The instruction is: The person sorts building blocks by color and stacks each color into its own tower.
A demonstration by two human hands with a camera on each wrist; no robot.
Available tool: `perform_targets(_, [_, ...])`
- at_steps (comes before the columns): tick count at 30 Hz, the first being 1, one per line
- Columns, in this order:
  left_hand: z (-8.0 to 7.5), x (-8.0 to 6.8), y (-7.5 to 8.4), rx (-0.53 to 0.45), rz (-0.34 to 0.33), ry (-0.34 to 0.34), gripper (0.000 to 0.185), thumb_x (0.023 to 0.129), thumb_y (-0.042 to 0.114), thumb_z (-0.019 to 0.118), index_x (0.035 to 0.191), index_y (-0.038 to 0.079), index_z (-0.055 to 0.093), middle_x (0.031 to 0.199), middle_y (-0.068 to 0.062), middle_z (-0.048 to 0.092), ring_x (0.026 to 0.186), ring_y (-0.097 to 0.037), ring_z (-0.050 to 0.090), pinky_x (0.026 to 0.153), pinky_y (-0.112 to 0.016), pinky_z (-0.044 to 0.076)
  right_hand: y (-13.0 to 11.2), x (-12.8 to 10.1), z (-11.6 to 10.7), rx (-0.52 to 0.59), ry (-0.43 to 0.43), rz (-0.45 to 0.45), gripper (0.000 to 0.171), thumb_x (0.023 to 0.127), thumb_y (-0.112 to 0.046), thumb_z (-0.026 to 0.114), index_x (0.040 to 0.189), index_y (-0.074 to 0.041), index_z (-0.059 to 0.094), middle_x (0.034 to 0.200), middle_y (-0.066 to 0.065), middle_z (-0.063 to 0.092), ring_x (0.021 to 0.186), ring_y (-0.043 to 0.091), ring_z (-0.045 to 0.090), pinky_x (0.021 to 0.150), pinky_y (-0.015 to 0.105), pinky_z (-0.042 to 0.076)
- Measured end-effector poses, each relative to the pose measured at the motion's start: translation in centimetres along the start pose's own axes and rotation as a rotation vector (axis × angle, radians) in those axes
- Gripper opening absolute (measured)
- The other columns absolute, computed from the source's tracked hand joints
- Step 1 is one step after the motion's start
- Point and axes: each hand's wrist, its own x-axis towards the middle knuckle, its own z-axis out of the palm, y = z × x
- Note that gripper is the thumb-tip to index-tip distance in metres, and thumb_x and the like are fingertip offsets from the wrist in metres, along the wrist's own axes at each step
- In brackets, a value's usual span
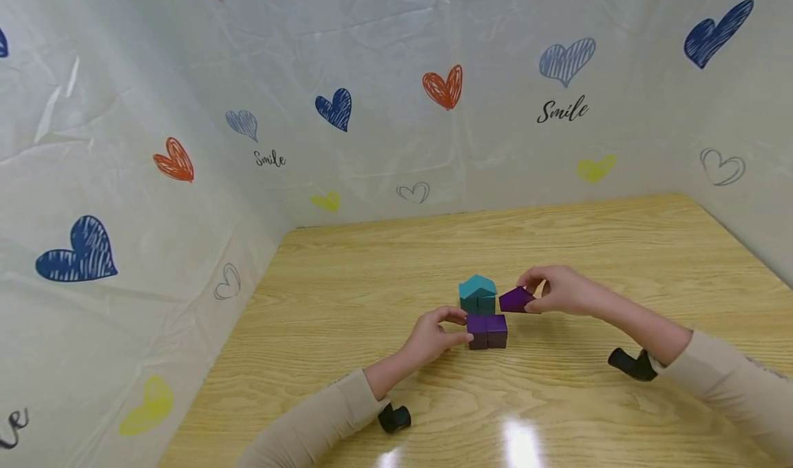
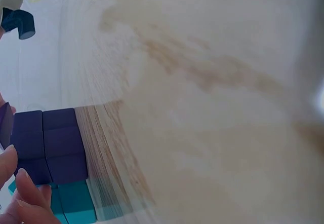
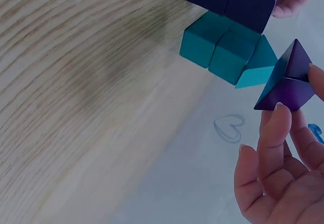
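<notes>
Two purple blocks (image 1: 487,332) stand side by side on the wooden table. My left hand (image 1: 431,332) holds the left one between thumb and bent fingers, at its front and back. Just behind stand teal blocks (image 3: 233,57), also side by side, topped by a teal triangular prism (image 1: 477,287). To their right, my right hand (image 1: 562,290) pinches a purple triangular prism (image 1: 514,301) between thumb and fingers. In the right wrist view this prism shows its triangular end and sloping faces. Fingers cover part of it.
The wooden table (image 1: 347,275) reaches back to a pale sheet (image 1: 372,158) printed with hearts and words. Another sheet wall runs along the left. Black curved pieces (image 1: 394,418) sit by both sleeve cuffs.
</notes>
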Motion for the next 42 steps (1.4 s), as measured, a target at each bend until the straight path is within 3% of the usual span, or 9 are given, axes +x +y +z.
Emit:
perform_targets(8, [0.1,0.0,0.1,-0.010,0.004,0.002,0.031,0.080,0.015,0.071,0.109,0.007,0.063,0.103,-0.009,0.065,0.048,-0.014,0.043,0.049,-0.021,0.042,-0.8,0.3,1.7,0.041,-0.009,-0.044,0.033,0.076,-0.011,0.071,0.103,0.004,0.059,0.087,0.006,0.060,0.059,0.011,0.049,0.054,0.023,0.043])
perform_targets(18, [0.0,0.0,-0.1,-0.022,-0.007,-0.016,0.033,0.080,0.017,0.071,0.110,0.008,0.062,0.104,-0.007,0.064,0.048,-0.013,0.044,0.054,-0.032,0.048,-1.6,0.9,3.4,0.055,-0.014,-0.070,0.031,0.074,-0.009,0.071,0.101,0.003,0.060,0.087,0.007,0.059,0.059,0.013,0.049,0.054,0.023,0.042])
perform_targets(24, [0.0,-0.1,0.1,-0.021,0.000,-0.018,0.034,0.080,0.017,0.071,0.112,0.009,0.061,0.106,-0.008,0.064,0.050,-0.016,0.045,0.056,-0.037,0.050,-1.7,1.3,4.0,0.047,-0.017,-0.071,0.028,0.075,-0.006,0.070,0.101,0.002,0.060,0.087,0.006,0.059,0.057,0.011,0.047,0.053,0.023,0.042])
perform_targets(42, [0.1,-0.1,0.3,-0.025,0.005,-0.012,0.032,0.082,0.014,0.069,0.112,0.009,0.062,0.107,-0.008,0.063,0.051,-0.023,0.047,0.054,-0.036,0.048,-2.0,1.7,4.6,0.023,-0.016,-0.093,0.030,0.076,-0.005,0.070,0.103,0.003,0.060,0.088,0.006,0.059,0.055,0.007,0.045,0.051,0.022,0.042])
